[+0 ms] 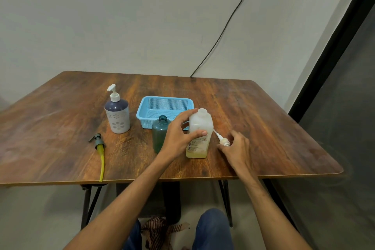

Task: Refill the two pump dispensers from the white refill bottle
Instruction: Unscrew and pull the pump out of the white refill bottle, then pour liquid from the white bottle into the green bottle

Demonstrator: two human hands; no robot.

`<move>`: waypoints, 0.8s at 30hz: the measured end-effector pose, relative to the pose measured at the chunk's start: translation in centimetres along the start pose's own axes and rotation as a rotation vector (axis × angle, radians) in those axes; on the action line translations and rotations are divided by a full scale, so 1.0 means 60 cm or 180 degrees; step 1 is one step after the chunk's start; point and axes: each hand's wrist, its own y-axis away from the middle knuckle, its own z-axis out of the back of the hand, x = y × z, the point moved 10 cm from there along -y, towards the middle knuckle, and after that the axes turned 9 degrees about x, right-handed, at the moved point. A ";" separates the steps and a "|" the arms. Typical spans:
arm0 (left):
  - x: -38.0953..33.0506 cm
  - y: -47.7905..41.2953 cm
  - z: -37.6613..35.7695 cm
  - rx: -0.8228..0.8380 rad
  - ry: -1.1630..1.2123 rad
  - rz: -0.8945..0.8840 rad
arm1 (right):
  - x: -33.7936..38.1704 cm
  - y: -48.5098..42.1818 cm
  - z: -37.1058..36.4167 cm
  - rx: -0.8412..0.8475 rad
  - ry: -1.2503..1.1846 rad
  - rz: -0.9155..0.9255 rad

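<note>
Left hand (180, 134) wraps uncapped white refill bottle (199, 128); right hand (236, 146) pinches white pump (223, 141) at table (263, 128); lay pump clear, then pour slowly into open teal dispenser (161, 134).

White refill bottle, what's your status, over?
Left hand grips translucent white plastic refill bottle, uncapped. Right hand pinches white plastic pump head beside it. Dark green dispenser bottle open alongside. Nothing blocking.
</note>
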 end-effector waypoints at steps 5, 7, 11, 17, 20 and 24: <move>-0.002 0.000 -0.001 0.0009 -0.0073 0.0036 | 0.008 0.001 0.006 0.0058 -0.0248 0.0014; -0.004 0.001 -0.001 0.0017 -0.0107 0.0039 | 0.017 0.002 0.018 -0.0017 -0.0286 0.0048; -0.009 0.002 -0.002 0.0069 -0.0135 0.0098 | 0.052 0.008 0.054 -0.0359 -0.0405 0.0311; -0.011 0.007 0.003 0.0060 -0.0192 0.0206 | 0.093 -0.002 0.046 0.0084 -0.1291 0.0644; -0.020 0.023 0.016 -0.0075 -0.0295 0.0198 | 0.111 0.001 0.025 0.0537 -0.1678 0.0744; -0.062 0.068 0.064 -0.0572 -0.0184 -0.0221 | 0.126 0.008 -0.006 0.0994 -0.1893 0.0858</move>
